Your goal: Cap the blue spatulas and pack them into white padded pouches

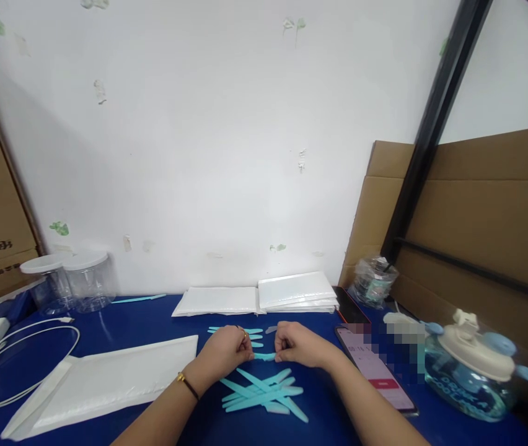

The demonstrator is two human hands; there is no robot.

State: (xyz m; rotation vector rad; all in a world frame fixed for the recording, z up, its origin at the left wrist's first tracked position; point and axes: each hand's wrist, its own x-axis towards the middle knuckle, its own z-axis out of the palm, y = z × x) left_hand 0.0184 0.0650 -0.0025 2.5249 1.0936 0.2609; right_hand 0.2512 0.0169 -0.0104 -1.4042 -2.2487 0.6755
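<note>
A turquoise eyebrow razor is stretched level between my two hands. My left hand pinches its left end, and my right hand pinches the right end. Just below them a loose pile of similar turquoise razors lies crisscrossed on the blue table. Several more razors lie side by side behind my left hand, which partly covers them. A small translucent piece rests beside my right fingers. The ends of the held razor are hidden by my fingertips.
White padded mailers lie along the wall; an open-flapped mailer is at left. Clear jars, a white cable and a lone turquoise stick are further left. A phone and a water bottle stand right.
</note>
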